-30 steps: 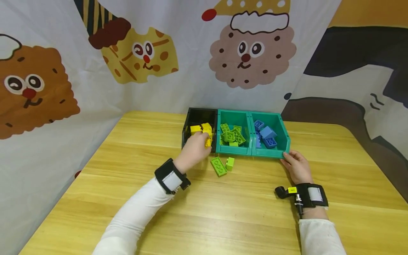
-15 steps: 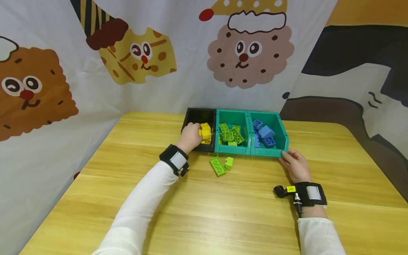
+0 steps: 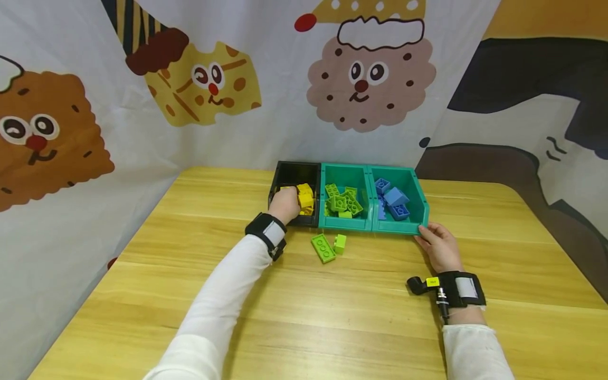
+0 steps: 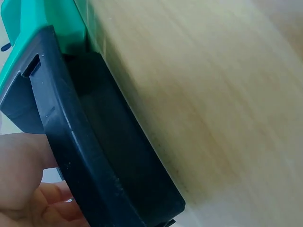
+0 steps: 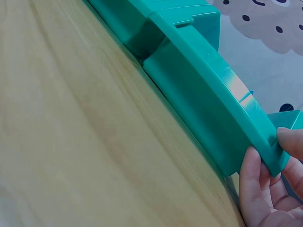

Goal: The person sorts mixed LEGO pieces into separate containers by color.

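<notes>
My left hand [image 3: 285, 205] reaches into the black bin [image 3: 298, 174], beside several yellow bricks [image 3: 305, 199]. In the left wrist view its thumb and fingers [image 4: 19, 170] pass behind the bin's front wall, and I cannot tell what they hold. My right hand [image 3: 442, 248] pinches the front right corner of the right teal bin [image 3: 399, 227]. In the right wrist view its thumb [image 5: 289, 140] lies over the rim with the fingers below. That bin holds several blue bricks [image 3: 396, 198]. The middle teal bin [image 3: 347, 224] holds several green bricks [image 3: 343, 202].
A flat green brick [image 3: 323, 248] and a small green brick [image 3: 339, 244] lie on the wooden table [image 3: 342, 316] in front of the middle bin. The bins stand side by side near a cartoon-printed cloth [image 3: 280, 137] at the back.
My left hand moved left inside the black bin, away from the right-hand yellow bricks, and then dipped slightly lower. The right hand keeps its grip on the bin corner.
</notes>
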The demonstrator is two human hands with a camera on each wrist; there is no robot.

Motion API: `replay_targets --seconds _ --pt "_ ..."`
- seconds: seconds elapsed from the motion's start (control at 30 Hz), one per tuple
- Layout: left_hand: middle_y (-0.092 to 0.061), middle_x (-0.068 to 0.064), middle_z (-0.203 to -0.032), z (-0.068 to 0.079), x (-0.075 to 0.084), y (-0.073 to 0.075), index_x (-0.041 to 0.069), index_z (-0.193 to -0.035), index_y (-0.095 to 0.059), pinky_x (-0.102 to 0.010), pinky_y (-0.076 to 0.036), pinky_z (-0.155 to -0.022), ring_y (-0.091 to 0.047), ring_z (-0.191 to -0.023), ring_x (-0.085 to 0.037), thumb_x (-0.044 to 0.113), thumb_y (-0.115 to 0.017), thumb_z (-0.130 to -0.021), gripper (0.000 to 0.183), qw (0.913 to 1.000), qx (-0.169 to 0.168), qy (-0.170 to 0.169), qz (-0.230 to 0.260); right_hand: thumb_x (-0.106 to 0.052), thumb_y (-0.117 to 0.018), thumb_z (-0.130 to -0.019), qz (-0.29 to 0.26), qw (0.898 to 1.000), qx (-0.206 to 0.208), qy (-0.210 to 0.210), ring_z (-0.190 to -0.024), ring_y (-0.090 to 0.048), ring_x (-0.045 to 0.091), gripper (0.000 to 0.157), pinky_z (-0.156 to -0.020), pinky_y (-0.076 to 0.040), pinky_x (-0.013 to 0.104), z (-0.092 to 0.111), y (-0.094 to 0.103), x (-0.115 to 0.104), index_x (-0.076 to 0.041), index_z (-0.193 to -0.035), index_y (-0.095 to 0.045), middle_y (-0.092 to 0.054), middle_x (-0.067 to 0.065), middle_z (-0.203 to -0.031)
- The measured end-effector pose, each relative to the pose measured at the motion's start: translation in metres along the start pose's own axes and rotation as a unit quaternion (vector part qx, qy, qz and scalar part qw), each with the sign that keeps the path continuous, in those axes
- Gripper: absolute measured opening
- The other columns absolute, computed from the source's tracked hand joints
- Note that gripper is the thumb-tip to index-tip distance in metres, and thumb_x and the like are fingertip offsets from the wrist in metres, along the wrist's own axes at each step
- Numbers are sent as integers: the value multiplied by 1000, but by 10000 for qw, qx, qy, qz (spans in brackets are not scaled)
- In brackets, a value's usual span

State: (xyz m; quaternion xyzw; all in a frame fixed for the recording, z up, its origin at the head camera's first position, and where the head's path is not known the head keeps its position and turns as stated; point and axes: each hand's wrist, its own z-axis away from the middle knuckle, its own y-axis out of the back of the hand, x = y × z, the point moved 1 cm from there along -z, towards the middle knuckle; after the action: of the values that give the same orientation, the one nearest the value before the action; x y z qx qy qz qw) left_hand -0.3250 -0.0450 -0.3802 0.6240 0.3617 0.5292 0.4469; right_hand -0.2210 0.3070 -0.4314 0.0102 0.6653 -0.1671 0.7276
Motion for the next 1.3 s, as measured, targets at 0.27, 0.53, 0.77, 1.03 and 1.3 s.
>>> replay_targets --seconds 0.27,0.53,0.77,1.03,1.3 --pt "-67 -15 -96 -3 0 -4 0 -95 -64 -40 -50 -79 -61 -84 -27 10 -58 -88 14 9992 -301 247 -30 -12 -61 -91 -132 9998 -130 90 -86 -56 3 6 -78 -51 15 0 0 3 -13 -96 -60 -55 -6 -89" --pt "-66 -14 -95 0 -1 -1 -1 -99 -64 -37 -50 -80 -59 -83 -26 11 -58 -90 16 9993 -329 184 69 -10 -62 -90 -301 9993 -175 104 -84 -57 3 4 -77 -51 16 0 0 5 -14 -92 -61 -55 -6 -88" --pt "-62 -12 -85 5 4 13 0 -96 -63 -33 -47 -68 -55 -73 -23 9 -57 -89 13 9988 -239 6 434 -13 -62 -91 -158 9998 -107 62 -86 -56 3 4 -78 -51 15 1 1 3 -15 -93 -61 -53 -7 -89" --pt "-64 -11 -103 29 32 28 4 -111 -62 -26 -41 -55 -54 -64 -18 22 -56 -94 25 9957 145 -695 598 -11 -62 -90 -234 9995 -147 124 -85 -57 3 4 -78 -51 15 -1 2 3 -15 -92 -61 -54 -7 -90" --pt "-66 -9 -101 61 58 28 6 -106 -65 -24 -47 -57 -55 -67 -14 23 -58 -93 22 9868 465 -1365 742 -12 -61 -91 -105 9999 -81 43 -87 -56 3 4 -78 -51 15 0 0 0 -15 -93 -61 -53 -7 -90"
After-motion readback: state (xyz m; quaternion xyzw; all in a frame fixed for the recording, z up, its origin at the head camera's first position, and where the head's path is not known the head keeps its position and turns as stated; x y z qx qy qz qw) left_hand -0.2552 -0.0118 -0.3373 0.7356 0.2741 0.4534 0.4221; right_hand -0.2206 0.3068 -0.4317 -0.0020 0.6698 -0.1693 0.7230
